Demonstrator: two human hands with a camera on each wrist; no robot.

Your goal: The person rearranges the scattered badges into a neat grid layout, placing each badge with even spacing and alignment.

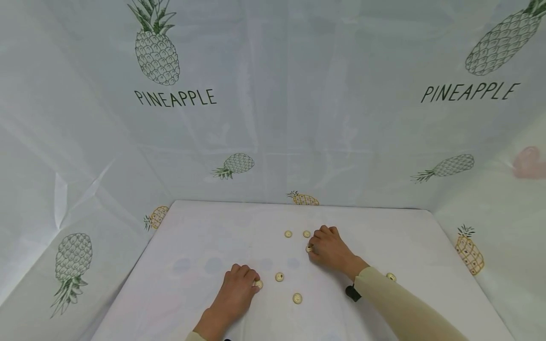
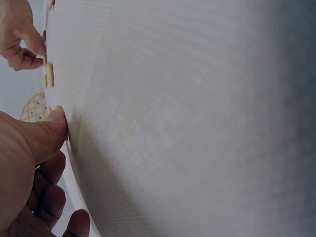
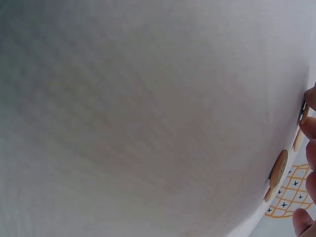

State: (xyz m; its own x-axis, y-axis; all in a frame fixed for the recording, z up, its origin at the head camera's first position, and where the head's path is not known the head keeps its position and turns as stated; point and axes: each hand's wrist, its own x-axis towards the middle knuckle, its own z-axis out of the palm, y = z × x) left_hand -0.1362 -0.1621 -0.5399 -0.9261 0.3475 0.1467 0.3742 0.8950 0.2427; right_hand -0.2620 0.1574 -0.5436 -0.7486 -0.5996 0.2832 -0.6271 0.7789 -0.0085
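My left hand [image 1: 236, 292] is low on the white table, its thumb and fingertips pinching the edge of a small round wooden disc [image 1: 259, 284]. The left wrist view shows the thumb right at the table surface, with a sliver of the disc [image 2: 58, 107] past its tip. Farther forward and to the right, my right hand [image 1: 330, 248] pinches another wooden disc [image 1: 308, 249] by its edge. That disc [image 3: 305, 112] appears edge-on between thumb and finger in the right wrist view. Just beyond it lies a third disc [image 1: 306, 234], marked on its face like the others.
More wooden discs lie flat: one at the back [image 1: 288, 234], two between the hands, a disc [image 1: 279, 277] and a nearer disc [image 1: 297, 298]. Another disc [image 1: 391, 277] is beside the right sleeve [image 1: 396, 298]. A pineapple-printed sheet [image 1: 290, 118] walls the table's back and sides.
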